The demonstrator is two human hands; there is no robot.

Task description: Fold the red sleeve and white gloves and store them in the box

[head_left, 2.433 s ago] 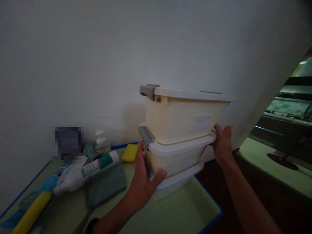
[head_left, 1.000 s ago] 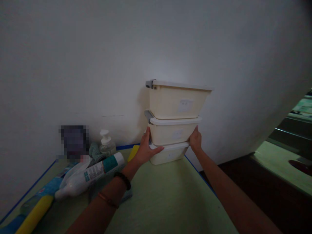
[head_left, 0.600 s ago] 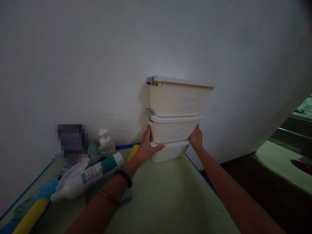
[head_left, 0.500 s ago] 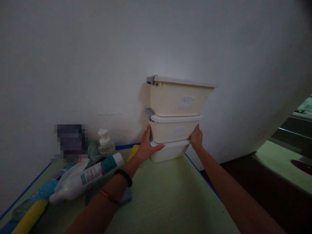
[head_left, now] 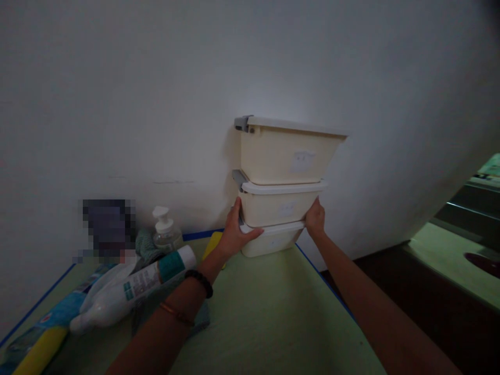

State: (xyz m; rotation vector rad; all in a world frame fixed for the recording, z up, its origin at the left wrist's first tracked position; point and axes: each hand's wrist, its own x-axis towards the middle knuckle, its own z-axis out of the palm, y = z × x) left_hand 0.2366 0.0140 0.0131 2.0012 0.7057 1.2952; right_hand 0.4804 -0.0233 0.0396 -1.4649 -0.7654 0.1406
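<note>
Three cream storage boxes with white lids and grey latches stand in a stack against the wall: a top box [head_left: 273,156], a middle box [head_left: 269,208] and a bottom box [head_left: 269,244]. My left hand [head_left: 234,234] grips the stack's left side, fingers behind the edge and thumb lying across the bottom box's lid. At the right side, my right hand [head_left: 315,216] presses against the middle box near the bottom lid, its fingers partly hidden behind. The top box is the largest and carries a pale label, as do the others.
The stack sits on a green-topped table [head_left: 273,312] with blue edging. To the left lie a white bottle [head_left: 144,286] with a green band, a pump bottle [head_left: 166,229], a grey-green cloth [head_left: 144,245] and yellow items. A dark floor [head_left: 390,291] shows at right.
The view has shifted slightly, so the left-hand items sit a little further left. Both hands keep their places on the stack; the boxes appear unmoved against the wall.
</note>
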